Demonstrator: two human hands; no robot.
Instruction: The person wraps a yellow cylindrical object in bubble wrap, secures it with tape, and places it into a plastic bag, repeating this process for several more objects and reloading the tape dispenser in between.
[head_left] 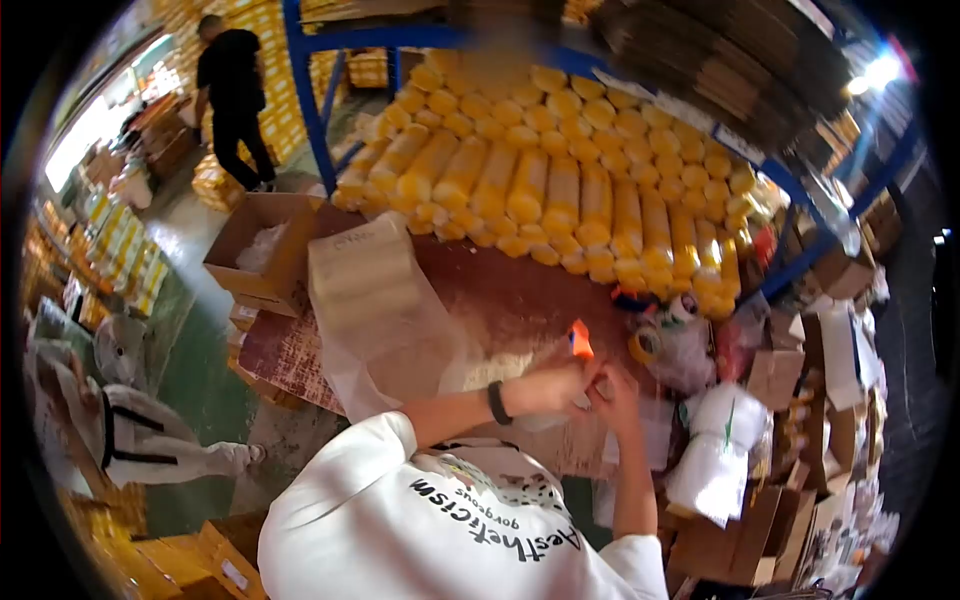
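My left hand (563, 385), with a black band on the wrist, and my right hand (613, 393) meet close together over the table. The fingers of both are bent and closed. A bright orange object (580, 338) shows just beyond the left fingers. Thin, clear plastic (545, 420) shows below the hands. I cannot tell what the fingers pinch. To the left, a roll of translucent wrapping film (362, 270) lies on the worn red table (500, 285), its loose sheet spreading toward my left forearm.
An open cardboard box (262, 290) stands left of the film roll. Behind the table, yellow-wrapped rolls (545, 190) are stacked inside a blue rack (312, 110). Tape rolls (645, 347) and white wrapped bundles (715, 455) sit at right. Two people (232, 95) are at left.
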